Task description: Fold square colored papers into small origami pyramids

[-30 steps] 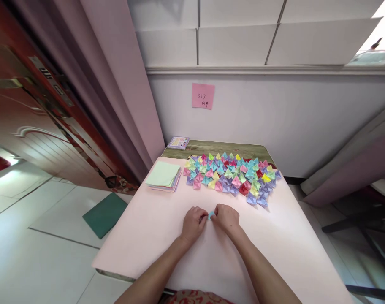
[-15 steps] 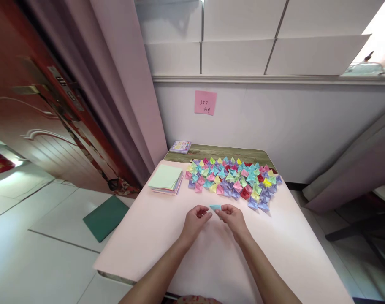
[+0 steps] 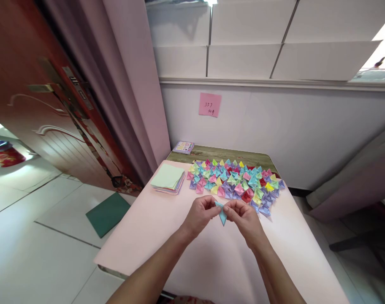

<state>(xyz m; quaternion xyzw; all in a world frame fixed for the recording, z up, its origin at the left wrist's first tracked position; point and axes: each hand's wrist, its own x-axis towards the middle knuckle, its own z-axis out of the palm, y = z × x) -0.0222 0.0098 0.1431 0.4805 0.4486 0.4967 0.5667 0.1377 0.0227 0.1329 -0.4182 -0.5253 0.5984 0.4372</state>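
Observation:
A small folded blue paper piece point(image 3: 222, 213), a downward-pointing triangle, is pinched between both hands above the pale pink tabletop point(image 3: 167, 236). My left hand point(image 3: 201, 213) grips its left corner with closed fingers. My right hand point(image 3: 243, 217) pinches its right corner. Just beyond the hands lies a spread of several folded paper shapes point(image 3: 235, 183) in pink, blue, green, yellow, purple and red. A stack of square coloured paper sheets point(image 3: 168, 178) with a light green top sheet lies at the left of that spread.
A small paper pack point(image 3: 183, 147) sits on the wooden strip point(image 3: 230, 154) at the table's far edge against the white wall. A pink note point(image 3: 209, 104) is stuck on the wall. Curtain and red door stand left; a green mat point(image 3: 108, 213) lies on the tiled floor.
Both hands lifted off the table with the blue piece. It was flat between the fingertips before; now it hangs as a pointed triangle held at both upper corners.

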